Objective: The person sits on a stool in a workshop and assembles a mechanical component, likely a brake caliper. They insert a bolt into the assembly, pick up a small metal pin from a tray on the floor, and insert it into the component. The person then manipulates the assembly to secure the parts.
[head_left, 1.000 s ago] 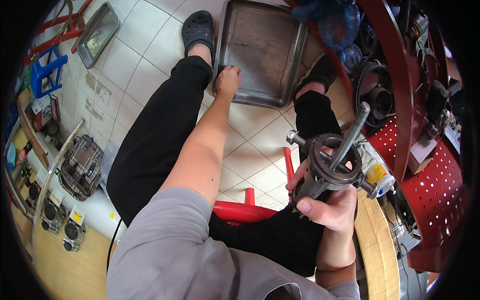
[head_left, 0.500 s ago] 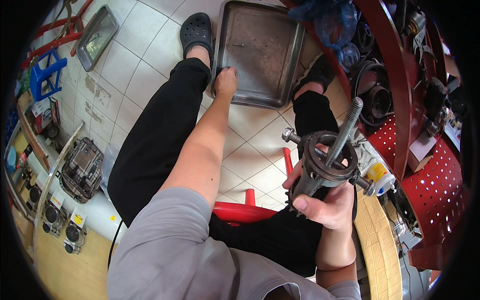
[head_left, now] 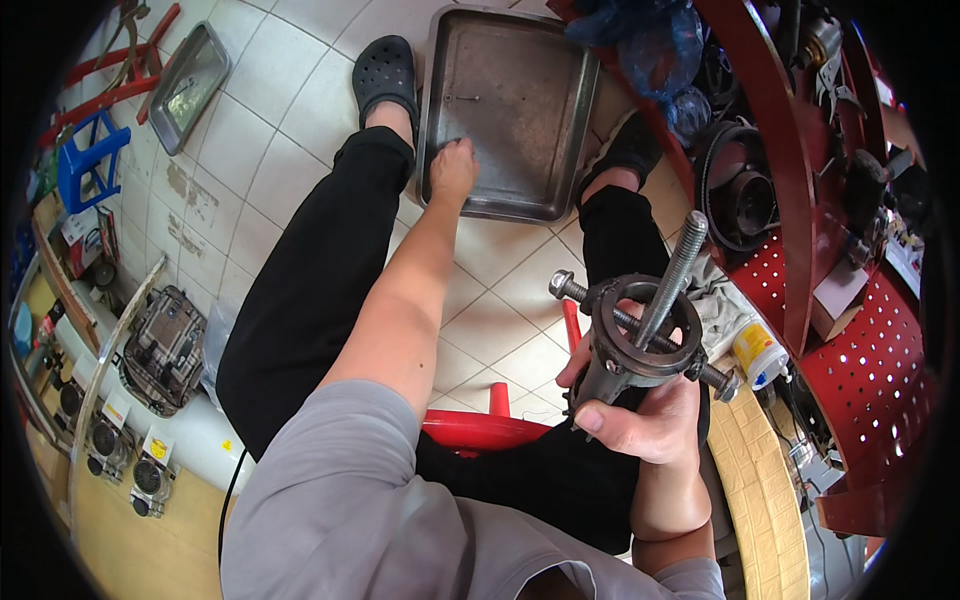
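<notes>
My right hand [head_left: 640, 425] is wrapped round a dark metal cylinder [head_left: 610, 370] with a round collar at its top, thumb along its near side. Bolts [head_left: 570, 287] stick out sideways from the collar, and a long threaded rod [head_left: 672, 280] slants up out of its opening. Most of my right fingers are hidden behind the part. My left hand [head_left: 455, 170] reaches down into a metal tray [head_left: 530, 196] on the floor, near its left wall. Its fingers are curled closed; whatever they may hold is hidden. Beyond it in the tray lies a small bolt [head_left: 463, 98].
On the right stands a red metal rack [head_left: 880, 350] with a belt-wrapped pulley [head_left: 745, 195] and a blue plastic bag [head_left: 660, 60]. A smaller tray [head_left: 188, 90] and a blue stool [head_left: 92, 165] are at far left. A red stool [head_left: 480, 430] is beneath me.
The cylinder in my right hand has shifted slightly left and down. My left hand remains low in the tray, fingers still curled. The whole view has shifted a little.
</notes>
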`<state>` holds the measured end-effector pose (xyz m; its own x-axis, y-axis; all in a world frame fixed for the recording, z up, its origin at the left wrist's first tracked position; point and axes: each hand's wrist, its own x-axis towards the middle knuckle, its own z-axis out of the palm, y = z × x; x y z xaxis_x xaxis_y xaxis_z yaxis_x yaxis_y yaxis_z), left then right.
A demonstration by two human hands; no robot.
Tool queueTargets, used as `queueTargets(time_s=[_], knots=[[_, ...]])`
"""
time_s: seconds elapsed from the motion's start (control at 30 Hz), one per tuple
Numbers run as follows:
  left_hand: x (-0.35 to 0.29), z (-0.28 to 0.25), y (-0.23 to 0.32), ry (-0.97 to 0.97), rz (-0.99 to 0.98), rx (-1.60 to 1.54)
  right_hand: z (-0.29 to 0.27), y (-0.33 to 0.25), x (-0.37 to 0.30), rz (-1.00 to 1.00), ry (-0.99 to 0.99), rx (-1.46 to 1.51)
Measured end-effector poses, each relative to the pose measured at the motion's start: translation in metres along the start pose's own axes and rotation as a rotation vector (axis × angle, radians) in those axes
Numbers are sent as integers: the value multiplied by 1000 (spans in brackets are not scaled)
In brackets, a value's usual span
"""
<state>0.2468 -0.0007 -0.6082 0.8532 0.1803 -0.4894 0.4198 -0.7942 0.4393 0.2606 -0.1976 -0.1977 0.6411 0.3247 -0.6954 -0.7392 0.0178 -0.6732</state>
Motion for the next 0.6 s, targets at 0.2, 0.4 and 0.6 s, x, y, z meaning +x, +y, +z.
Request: queueTargets(time_s=[0.2,0.4,0.6], knots=[[7,-4,7,-4,10,78,0,1,2,-83,-91,93],[8,-3,5,-25,36,130,6,-3,4,-77,-46,96],[9,-12,25,-118,-188,-675,6,-3,2,-78,-32,105]])
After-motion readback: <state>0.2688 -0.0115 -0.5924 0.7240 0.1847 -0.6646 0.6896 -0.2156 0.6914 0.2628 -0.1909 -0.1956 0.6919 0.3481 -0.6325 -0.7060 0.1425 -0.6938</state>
